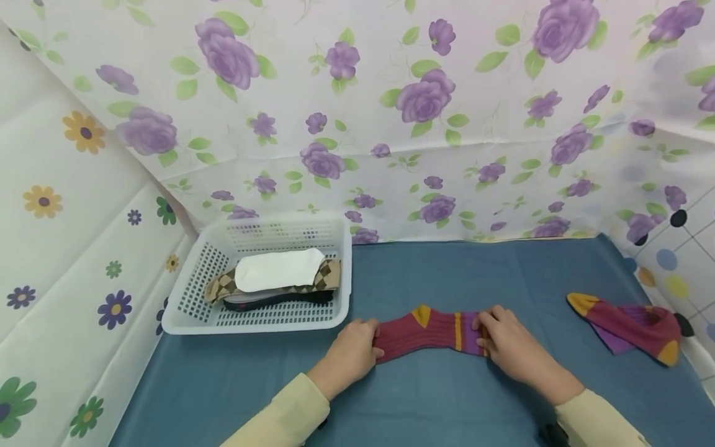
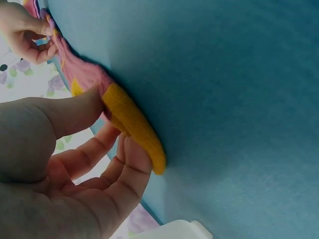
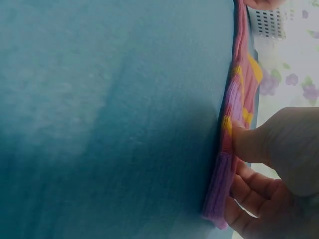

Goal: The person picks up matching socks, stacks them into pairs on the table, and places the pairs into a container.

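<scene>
A maroon sock (image 1: 402, 338) with a yellow heel and a purple-and-yellow striped cuff lies stretched sideways on the blue cloth. My left hand (image 1: 347, 355) pinches it near the toe, between thumb and fingers. In the left wrist view the yellow toe (image 2: 134, 127) extends past that thumb. At the cuff end, my right hand (image 1: 511, 344) pinches the striped part. The purple cuff edge (image 3: 218, 191) sticks out beyond the thumb in the right wrist view. A matching maroon sock (image 1: 650, 329) lies folded over itself at the far right, apart from both hands.
At the back left stands a white perforated basket (image 1: 345, 279). Inside are a white sock (image 1: 279, 270), a brown checkered sock (image 1: 331, 275) and a dark sock (image 1: 274, 303). Flowered sheets (image 1: 380, 205) hang behind and at the sides of the blue-covered table (image 1: 424, 410).
</scene>
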A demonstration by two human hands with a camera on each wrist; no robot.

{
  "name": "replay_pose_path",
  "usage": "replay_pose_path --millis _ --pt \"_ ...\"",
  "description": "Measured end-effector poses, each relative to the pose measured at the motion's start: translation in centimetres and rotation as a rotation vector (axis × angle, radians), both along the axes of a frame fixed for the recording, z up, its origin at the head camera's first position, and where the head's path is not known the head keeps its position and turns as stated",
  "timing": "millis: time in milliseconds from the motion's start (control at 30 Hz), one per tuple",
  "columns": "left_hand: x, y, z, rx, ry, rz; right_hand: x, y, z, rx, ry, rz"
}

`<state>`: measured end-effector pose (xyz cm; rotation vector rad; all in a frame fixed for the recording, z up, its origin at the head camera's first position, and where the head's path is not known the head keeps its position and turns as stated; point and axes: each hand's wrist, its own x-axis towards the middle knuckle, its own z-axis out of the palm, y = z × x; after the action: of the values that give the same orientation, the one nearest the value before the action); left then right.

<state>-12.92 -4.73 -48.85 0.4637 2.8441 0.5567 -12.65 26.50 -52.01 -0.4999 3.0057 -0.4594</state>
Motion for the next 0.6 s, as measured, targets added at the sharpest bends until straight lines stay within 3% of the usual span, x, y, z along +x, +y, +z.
replay_pose_path --millis 267,400,500,600 --pt "-0.3 -0.3 -0.1 0.002 -0.051 0.016 -0.1 -0.2 0.2 0.000 -0.008 -0.020" --pt "-0.2 -0.5 -0.5 0.006 -0.041 0.002 -0.3 0.2 0.6 -0.032 -0.084 -0.026" --pt "-0.1 -0.7 -0.7 0.017 -0.037 -0.006 -0.8 1.3 1.6 -0.103 -0.162 -0.050" --pt "-0.1 -0.9 -0.7 0.017 -0.028 -0.026 -1.4 3.4 3.2 -0.121 -0.148 -0.114"
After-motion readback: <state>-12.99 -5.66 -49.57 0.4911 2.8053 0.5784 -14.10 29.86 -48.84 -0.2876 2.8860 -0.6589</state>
